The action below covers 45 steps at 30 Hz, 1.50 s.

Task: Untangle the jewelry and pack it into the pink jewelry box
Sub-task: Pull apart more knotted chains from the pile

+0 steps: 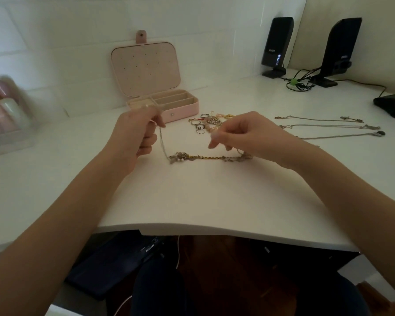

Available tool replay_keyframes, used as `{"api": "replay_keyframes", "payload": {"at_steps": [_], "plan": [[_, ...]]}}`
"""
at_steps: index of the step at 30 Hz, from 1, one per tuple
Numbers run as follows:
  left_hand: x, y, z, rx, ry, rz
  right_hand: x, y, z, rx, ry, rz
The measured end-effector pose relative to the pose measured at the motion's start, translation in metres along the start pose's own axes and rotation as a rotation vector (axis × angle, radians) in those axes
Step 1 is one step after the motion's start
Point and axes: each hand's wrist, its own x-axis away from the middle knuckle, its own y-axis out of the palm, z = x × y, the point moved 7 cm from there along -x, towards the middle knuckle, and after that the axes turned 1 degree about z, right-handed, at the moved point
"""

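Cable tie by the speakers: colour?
Green cable tie, head view, bundling black cables.

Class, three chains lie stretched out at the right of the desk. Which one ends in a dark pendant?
The nearest chain: its right end carries a dark oval pendant. The two chains behind it end in small pale metal pieces.

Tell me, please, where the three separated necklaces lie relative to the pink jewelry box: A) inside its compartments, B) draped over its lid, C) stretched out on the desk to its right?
C: the three necklaces lie in rows on the white desk, right of the open pink jewelry box.
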Motion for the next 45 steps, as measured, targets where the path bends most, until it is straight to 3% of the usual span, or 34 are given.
{"api": "replay_keyframes", "payload": {"at_steps": [3, 5, 9, 11, 17, 22, 25, 29, 37, 40, 45], "plan": [[0.009, 0.002, 0.011, -0.471, 0.290, 0.155, -0.002, -0.003, -0.001, -0.197, -0.002, 0.024], [0.018, 0.012, 0.015, -0.588, 0.384, 0.126, -0.004, -0.004, -0.003, -0.283, -0.034, 0.032], [0.031, 0.056, 0.015, -0.530, 0.503, -0.276, -0.005, -0.004, -0.014, -0.573, -0.108, 0.041], [0.035, 0.074, 0.008, -0.585, 0.500, -0.384, -0.006, -0.006, -0.020, -0.742, -0.137, 0.050], [0.030, 0.082, 0.003, -0.527, 0.459, -0.461, -0.008, -0.024, -0.018, -1.140, -0.114, 0.168], [0.032, 0.083, 0.005, -0.608, 0.508, -0.466, -0.009, -0.034, -0.016, -1.281, -0.113, 0.221], [0.031, 0.076, 0.006, -0.483, 0.422, -0.430, -0.004, -0.046, -0.005, -1.038, -0.053, 0.311], [0.028, 0.062, 0.005, -0.239, 0.269, -0.391, 0.005, -0.059, 0.005, -0.347, 0.042, 0.396], [0.025, 0.056, 0.008, -0.111, 0.249, -0.365, 0.002, -0.031, 0.006, 0.432, 0.136, 0.224], [0.028, 0.059, 0.009, -0.110, 0.253, -0.387, 0.006, -0.020, -0.010, 0.547, 0.017, 0.260], [0.028, 0.060, 0.011, -0.128, 0.273, -0.375, 0.009, 0.008, -0.021, 0.661, -0.092, 0.097]]}}
